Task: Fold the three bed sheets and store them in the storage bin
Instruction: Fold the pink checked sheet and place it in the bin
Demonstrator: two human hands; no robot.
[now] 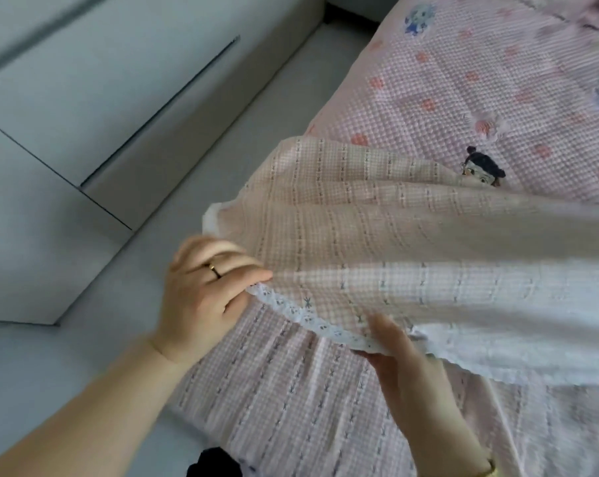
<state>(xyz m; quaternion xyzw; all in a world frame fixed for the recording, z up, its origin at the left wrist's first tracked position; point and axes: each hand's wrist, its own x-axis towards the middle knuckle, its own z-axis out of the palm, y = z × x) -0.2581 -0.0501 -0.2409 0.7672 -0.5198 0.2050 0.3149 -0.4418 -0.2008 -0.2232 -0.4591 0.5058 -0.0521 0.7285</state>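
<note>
Left hand (205, 290) and right hand (405, 356) each grip the near hem of a pink checked sheet (411, 242). The left has its fingers curled over the top of the cloth, and the right holds from underneath with the thumb pressed on top. That sheet is raised off the grey cushion (50, 373) and runs away to the right, while a layer of the same pattern lies flat beneath it, near the person. Far right, a second pink sheet with cartoon prints (497, 80) lies spread and unfolded; a third is not to be seen.

To fold well, the person would do best to hold the hem taut between the two hands and carry it across to meet the opposite edge squarely. The ripples in the raised cloth should be smoothed out before creasing. The lace trim (312, 316) makes a handy guide for lining up edges.

No storage bin shows. The white cupboard (67, 98) at far left has closed fronts, so its contents cannot be told. A small dark thing (212, 463) sits at the near edge, too unclear to name.
</note>
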